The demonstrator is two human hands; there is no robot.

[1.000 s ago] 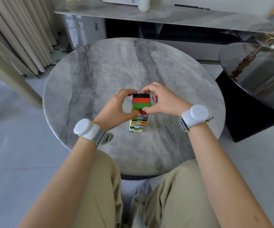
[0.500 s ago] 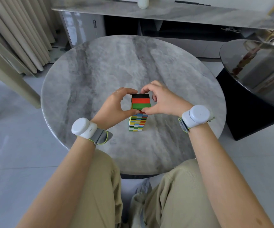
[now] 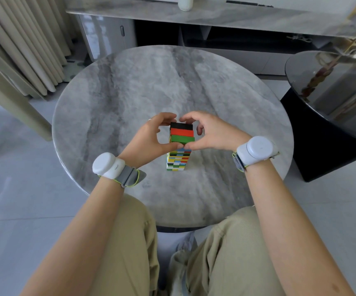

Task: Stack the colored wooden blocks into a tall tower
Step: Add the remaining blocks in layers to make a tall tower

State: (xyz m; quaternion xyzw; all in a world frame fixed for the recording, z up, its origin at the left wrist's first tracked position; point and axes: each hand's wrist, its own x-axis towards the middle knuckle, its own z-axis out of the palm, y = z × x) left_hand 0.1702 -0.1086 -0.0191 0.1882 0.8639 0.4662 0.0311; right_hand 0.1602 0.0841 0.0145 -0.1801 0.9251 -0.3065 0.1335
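The tower [image 3: 178, 155] stands upright on the tabletop [image 3: 130, 92], toward the near edge and about midway across. Three long blocks lie side by side on top: a black block [image 3: 181, 125] farthest, a red block [image 3: 182, 132] in the middle and a green block [image 3: 182, 139] nearest. Its near side shows many thin layers of yellow, blue, white, green, red and black. The left hand [image 3: 149, 139] and right hand [image 3: 213, 133] curl round the top, thumbs meeting just under the green block.

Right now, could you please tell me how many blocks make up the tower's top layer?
3 atop the tower: black block farthest, red block in the middle, green block nearest. None seem hidden.
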